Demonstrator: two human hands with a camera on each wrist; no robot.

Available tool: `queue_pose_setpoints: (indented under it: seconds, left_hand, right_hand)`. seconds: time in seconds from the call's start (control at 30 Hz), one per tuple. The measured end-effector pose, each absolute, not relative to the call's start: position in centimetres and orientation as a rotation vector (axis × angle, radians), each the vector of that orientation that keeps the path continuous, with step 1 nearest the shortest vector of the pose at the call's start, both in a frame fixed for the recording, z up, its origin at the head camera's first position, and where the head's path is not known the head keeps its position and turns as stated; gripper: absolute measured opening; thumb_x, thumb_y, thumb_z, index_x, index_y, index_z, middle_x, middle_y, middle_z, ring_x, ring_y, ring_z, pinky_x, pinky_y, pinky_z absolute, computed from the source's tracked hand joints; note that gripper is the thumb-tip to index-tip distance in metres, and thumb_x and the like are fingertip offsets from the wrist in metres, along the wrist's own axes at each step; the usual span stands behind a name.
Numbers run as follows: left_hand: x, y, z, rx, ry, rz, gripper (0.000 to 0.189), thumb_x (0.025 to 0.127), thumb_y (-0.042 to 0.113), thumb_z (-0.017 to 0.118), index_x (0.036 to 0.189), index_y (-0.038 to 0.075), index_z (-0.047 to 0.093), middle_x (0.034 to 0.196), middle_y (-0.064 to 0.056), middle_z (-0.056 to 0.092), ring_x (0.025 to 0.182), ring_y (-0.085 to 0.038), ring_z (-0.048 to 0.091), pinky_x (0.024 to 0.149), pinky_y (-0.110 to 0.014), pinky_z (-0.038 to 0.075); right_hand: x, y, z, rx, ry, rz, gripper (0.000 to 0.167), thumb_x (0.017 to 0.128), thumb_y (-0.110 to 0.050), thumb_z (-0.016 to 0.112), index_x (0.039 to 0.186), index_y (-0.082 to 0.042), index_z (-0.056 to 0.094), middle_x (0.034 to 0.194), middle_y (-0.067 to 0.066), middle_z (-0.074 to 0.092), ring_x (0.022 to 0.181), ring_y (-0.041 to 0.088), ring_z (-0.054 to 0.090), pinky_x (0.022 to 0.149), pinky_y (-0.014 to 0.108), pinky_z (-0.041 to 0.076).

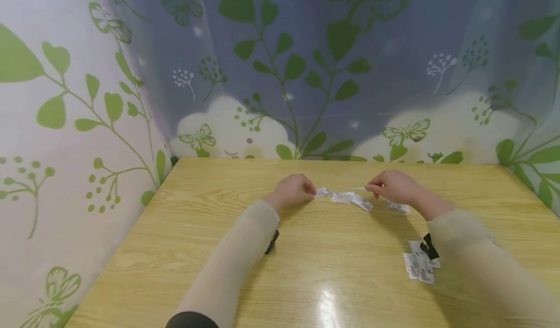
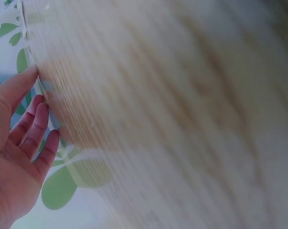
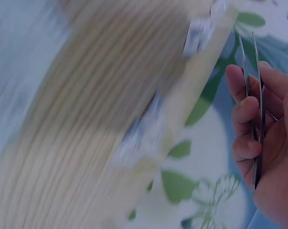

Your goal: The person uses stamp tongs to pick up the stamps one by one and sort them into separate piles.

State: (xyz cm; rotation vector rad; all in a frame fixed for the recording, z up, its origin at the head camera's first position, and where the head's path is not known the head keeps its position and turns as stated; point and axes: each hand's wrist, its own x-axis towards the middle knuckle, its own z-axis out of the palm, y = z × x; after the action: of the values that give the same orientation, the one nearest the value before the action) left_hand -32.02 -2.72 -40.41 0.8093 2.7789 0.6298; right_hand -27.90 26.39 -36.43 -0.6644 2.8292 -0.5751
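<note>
In the head view my left hand (image 1: 294,190) rests near the back of the table, its fingertips at the left end of a small printed sachet (image 1: 322,191). The left wrist view shows its thumb (image 2: 24,83) apart from the loosely bent fingers; whether they touch the sachet is hard to tell. My right hand (image 1: 395,189) holds metal tweezers (image 3: 258,119), whose tips stand apart with nothing seen between them. Between the hands lie more whitish sachets, one flat (image 1: 341,198) and one slanted (image 1: 361,202). Another sachet (image 1: 399,207) lies beneath the right hand, partly hidden.
A loose pile of similar sachets (image 1: 417,267) lies at the right, partly covered by the right wrist's black strap (image 1: 429,248). The wooden table (image 1: 197,231) meets a leaf-and-butterfly printed curtain (image 1: 302,99) at the back and left.
</note>
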Motion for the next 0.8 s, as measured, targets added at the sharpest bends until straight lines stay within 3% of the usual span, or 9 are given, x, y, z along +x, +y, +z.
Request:
queue_pose_setpoints:
  seconds: [0.17, 0.57, 0.8]
  left_hand:
    - [-32.0, -2.7, -40.5, 0.825, 2.802, 0.616, 0.012, 0.090, 0.022, 0.070, 0.100, 0.016, 0.073, 0.104, 0.002, 0.069, 0.100, -0.016, 0.060, 0.092, -0.032, 0.045]
    - [-31.9, -2.7, -40.9, 0.779, 2.795, 0.626, 0.011, 0.091, 0.022, 0.070, 0.100, 0.017, 0.074, 0.106, 0.004, 0.069, 0.103, -0.015, 0.060, 0.095, -0.032, 0.044]
    - [-32.2, -2.7, -40.9, 0.758, 2.800, 0.641, 0.010, 0.090, 0.023, 0.071, 0.099, 0.019, 0.074, 0.105, 0.005, 0.069, 0.102, -0.014, 0.060, 0.095, -0.031, 0.044]
  right_hand:
    - [-28.4, 23.8, -37.0, -0.701, 2.790, -0.546, 0.028, 0.101, -0.022, 0.053, 0.105, -0.003, 0.073, 0.075, -0.001, 0.065, 0.060, 0.014, 0.053, 0.064, 0.037, 0.045]
    - [-29.0, 21.7, -38.8, -0.723, 2.775, -0.566, 0.027, 0.101, -0.020, 0.052, 0.091, -0.007, 0.073, 0.068, -0.002, 0.062, 0.057, 0.012, 0.051, 0.069, 0.038, 0.047]
    - [-29.4, 21.6, -38.6, -0.677, 2.788, -0.582, 0.027, 0.102, -0.020, 0.051, 0.099, -0.004, 0.074, 0.073, -0.002, 0.064, 0.059, 0.013, 0.052, 0.066, 0.037, 0.046]
